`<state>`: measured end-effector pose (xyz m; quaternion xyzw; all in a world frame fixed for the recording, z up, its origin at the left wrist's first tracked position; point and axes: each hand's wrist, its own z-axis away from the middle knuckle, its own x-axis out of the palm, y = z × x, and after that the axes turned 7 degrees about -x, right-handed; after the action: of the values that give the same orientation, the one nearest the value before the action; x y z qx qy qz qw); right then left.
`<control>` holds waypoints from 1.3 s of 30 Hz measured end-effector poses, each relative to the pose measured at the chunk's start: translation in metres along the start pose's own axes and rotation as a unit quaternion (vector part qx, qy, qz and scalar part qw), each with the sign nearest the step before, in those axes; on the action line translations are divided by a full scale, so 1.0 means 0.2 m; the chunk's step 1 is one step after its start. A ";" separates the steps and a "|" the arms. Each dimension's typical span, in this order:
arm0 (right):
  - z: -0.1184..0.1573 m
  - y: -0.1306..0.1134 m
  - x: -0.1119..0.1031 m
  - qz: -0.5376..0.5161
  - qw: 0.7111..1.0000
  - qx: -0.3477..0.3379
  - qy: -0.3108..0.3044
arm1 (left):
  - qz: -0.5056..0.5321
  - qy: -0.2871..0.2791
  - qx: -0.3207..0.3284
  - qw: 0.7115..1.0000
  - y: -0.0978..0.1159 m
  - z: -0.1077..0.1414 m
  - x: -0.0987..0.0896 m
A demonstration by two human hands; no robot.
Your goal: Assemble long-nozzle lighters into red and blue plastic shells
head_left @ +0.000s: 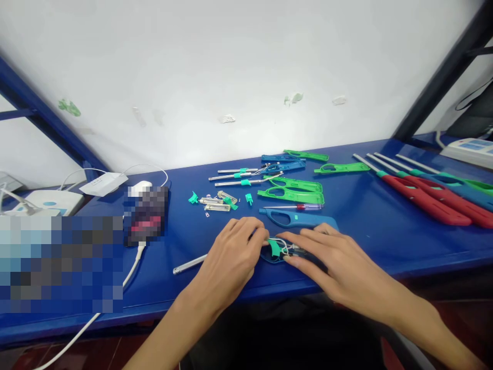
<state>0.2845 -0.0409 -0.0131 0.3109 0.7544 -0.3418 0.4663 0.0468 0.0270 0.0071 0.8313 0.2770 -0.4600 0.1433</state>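
Observation:
A partly assembled utility lighter lies at the table's front edge, with its blue half-shell [272, 260], teal trigger [276, 248] and thin white wires [284, 245] exposed. My left hand [234, 257] is closed on its front end, fingertips beside the trigger. Left of that hand a metal lighter tube [189, 264] sticks out. My right hand [339, 262] grips the handle end, thumb and forefinger by the wires; the handle is largely hidden beneath it. Just beyond my hands lie a blue handle shell [296, 219] and a screwdriver [308, 207].
Green handle shells [290, 195], metal tubes [234, 183] and clear fuel tanks [217, 207] with small teal parts lie behind my hands. Red and blue lighters [427, 198] are lined up at right. At left are a pixelated area, a white cable [133, 272] and a white box [103, 183].

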 end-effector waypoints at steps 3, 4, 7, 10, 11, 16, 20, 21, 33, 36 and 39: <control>0.00 0.00 0.00 -0.015 1.000 0.007 0.010 | 0.005 -0.002 0.009 1.000 0.00 0.00 0.00; 0.00 0.00 0.00 -0.021 1.000 0.008 0.010 | 0.004 -0.003 0.013 1.000 0.00 -0.01 0.00; 0.00 0.00 -0.01 -0.036 0.999 0.008 0.009 | 0.000 -0.002 0.028 1.000 0.00 -0.02 0.00; 0.00 0.00 0.00 -0.047 0.999 0.009 0.002 | -0.004 0.003 0.042 0.999 0.00 -0.03 -0.01; 0.00 0.00 0.00 -0.049 0.999 0.011 -0.001 | -0.004 0.004 0.046 0.999 0.00 -0.03 -0.01; 0.00 0.00 0.00 -0.059 0.998 0.026 -0.008 | 0.001 0.000 0.051 0.999 0.01 -0.04 -0.02; 0.00 -0.01 -0.02 -0.078 0.996 0.037 0.001 | 0.026 -0.018 0.022 0.999 0.00 -0.02 -0.01; 0.00 -0.02 -0.03 -0.077 0.996 0.032 -0.002 | 0.032 -0.020 0.013 0.999 0.00 -0.02 -0.01; 0.00 -0.04 -0.05 0.084 0.991 -0.088 -0.059 | 0.129 -0.036 -0.068 0.989 -0.02 0.03 0.01; 0.00 -0.04 -0.06 0.119 0.982 -0.135 -0.057 | 0.150 -0.044 -0.086 0.984 -0.02 0.04 0.00; -0.02 -0.04 -0.07 0.128 0.978 -0.157 -0.051 | 0.172 -0.044 -0.107 0.978 -0.02 0.05 0.00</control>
<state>0.2810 -0.0441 0.0030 0.3100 0.7280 -0.1715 0.5869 0.0370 0.0252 0.0024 0.8252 0.1708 -0.4326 0.3205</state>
